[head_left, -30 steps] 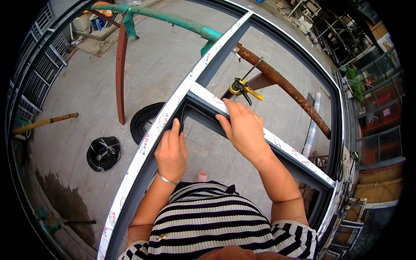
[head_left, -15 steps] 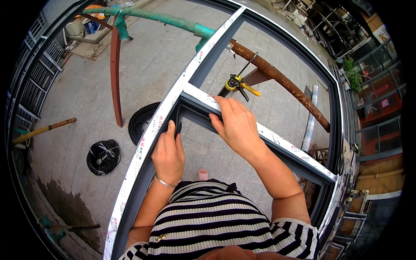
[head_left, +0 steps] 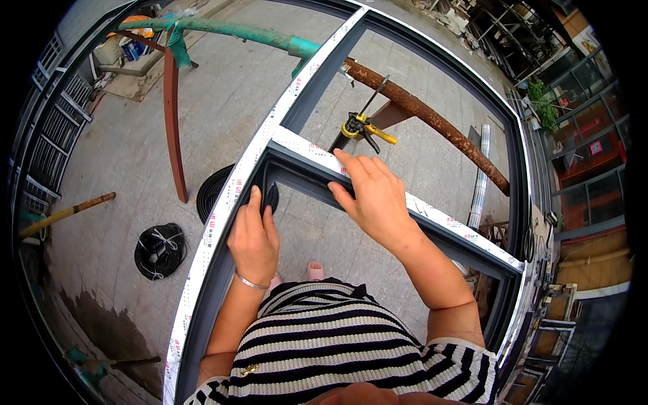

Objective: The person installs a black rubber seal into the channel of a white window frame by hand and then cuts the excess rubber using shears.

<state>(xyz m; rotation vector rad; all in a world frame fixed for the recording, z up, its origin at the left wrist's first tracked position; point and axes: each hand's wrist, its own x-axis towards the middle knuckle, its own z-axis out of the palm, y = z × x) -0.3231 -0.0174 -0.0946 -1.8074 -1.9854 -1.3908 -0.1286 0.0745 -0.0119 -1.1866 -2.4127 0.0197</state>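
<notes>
A dark grey window frame [head_left: 214, 221] faced with white printed film lies before me. My left hand [head_left: 252, 237] is closed at the inner edge of its long bar, just below a corner. The fingers pinch a thin black rubber strip [head_left: 271, 192], mostly hidden by the fingers and the dark profile. My right hand [head_left: 375, 200] grips the crossbar [head_left: 300, 147], thumb against its near inner side and fingers over the white face. Just beyond that hand, a black and yellow caulking gun [head_left: 356, 127] stands in the neighbouring opening.
A rusty pipe [head_left: 432, 115] and a green-wrapped pipe [head_left: 250, 34] run beneath the frame. Brown metal legs [head_left: 174, 121] stand at left. Coils of black strip [head_left: 160, 251] lie on the paved floor, and a silvery wrapped bundle [head_left: 481, 175] lies at right.
My left hand has slid slightly down the long bar, away from the corner. The strip there bows out less than before. My right hand stays on the crossbar; the whole view has shifted slightly.
</notes>
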